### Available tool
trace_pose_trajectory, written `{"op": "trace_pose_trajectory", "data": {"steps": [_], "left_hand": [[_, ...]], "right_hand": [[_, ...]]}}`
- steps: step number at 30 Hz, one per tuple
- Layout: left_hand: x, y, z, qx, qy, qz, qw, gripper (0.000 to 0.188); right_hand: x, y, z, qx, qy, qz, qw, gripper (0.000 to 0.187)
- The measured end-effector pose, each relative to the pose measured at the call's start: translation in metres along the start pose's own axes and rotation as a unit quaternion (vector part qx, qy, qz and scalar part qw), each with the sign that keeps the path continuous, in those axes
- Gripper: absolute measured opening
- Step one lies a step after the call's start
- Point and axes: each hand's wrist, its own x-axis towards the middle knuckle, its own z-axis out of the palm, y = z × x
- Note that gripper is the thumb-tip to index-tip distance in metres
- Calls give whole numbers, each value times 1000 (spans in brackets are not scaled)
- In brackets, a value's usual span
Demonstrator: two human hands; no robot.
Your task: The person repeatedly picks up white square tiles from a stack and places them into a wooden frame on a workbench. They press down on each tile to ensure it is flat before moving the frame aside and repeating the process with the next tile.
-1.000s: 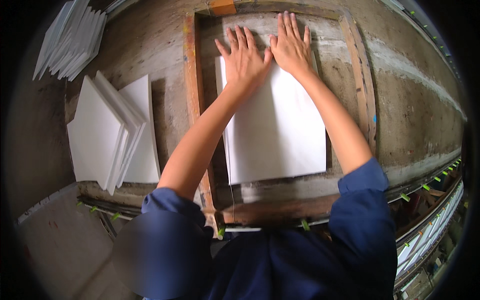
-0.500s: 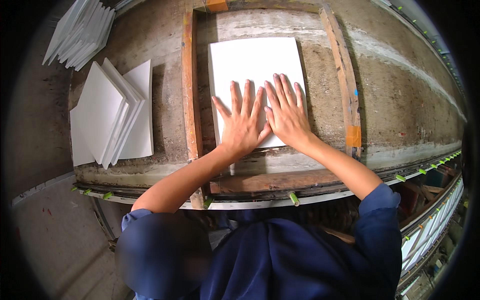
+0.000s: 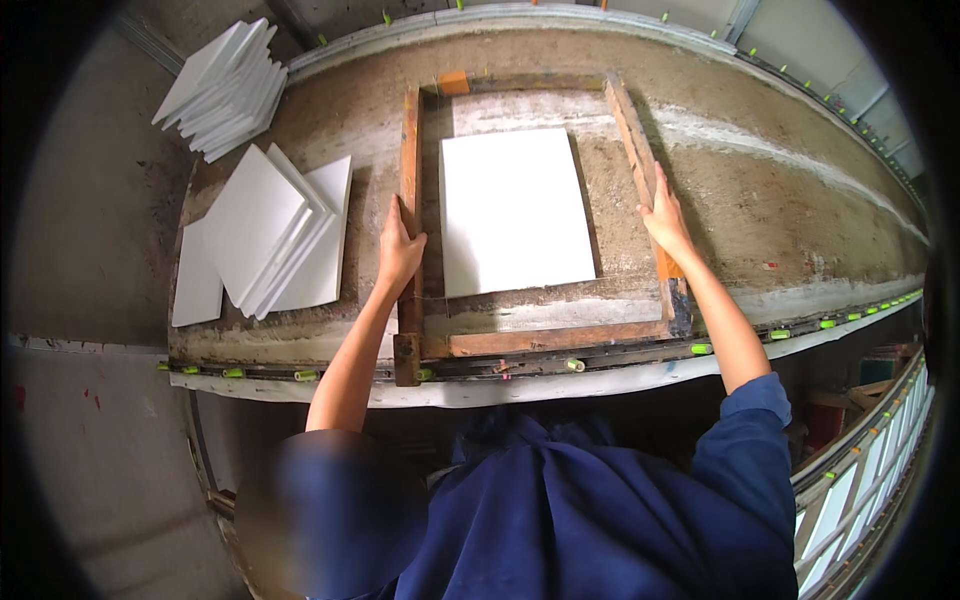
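Observation:
A rectangular wooden frame (image 3: 560,338) with orange tape patches lies on the stained bench (image 3: 790,200). My left hand (image 3: 401,252) is closed around its left rail, the thumb on the inner side. At the opposite rail, my right hand (image 3: 666,218) grips the wood with the thumb inward and the fingers along the outside. Between the rails a white sheet (image 3: 517,212) lies flat on the bench, and neither hand touches it. Whether a mesh spans the frame, I cannot tell.
Left of the frame, several white sheets or thin boards (image 3: 262,232) lie in a fanned pile. A second white stack (image 3: 222,90) sits farther back. Green pegs (image 3: 576,366) line the bench's near edge, and a rack (image 3: 850,510) stands at the lower right.
Both hands have left the white sheet, where they lay flat, and moved apart onto the frame's side rails. The whole view has shifted, showing more of the bench's far edge.

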Motion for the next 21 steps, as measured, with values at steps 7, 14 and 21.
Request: {"op": "trace_pose_trajectory", "data": {"steps": [7, 14, 21], "left_hand": [[12, 49, -25, 40, 32, 64, 997, 77], [14, 126, 4, 2, 30, 55, 998, 80], [12, 181, 146, -77, 32, 127, 988, 79]], "right_hand": [[5, -2, -17, 69, 52, -26, 996, 92], [21, 27, -85, 63, 111, -58, 990, 87], [37, 146, -166, 11, 106, -38, 994, 87]]}}
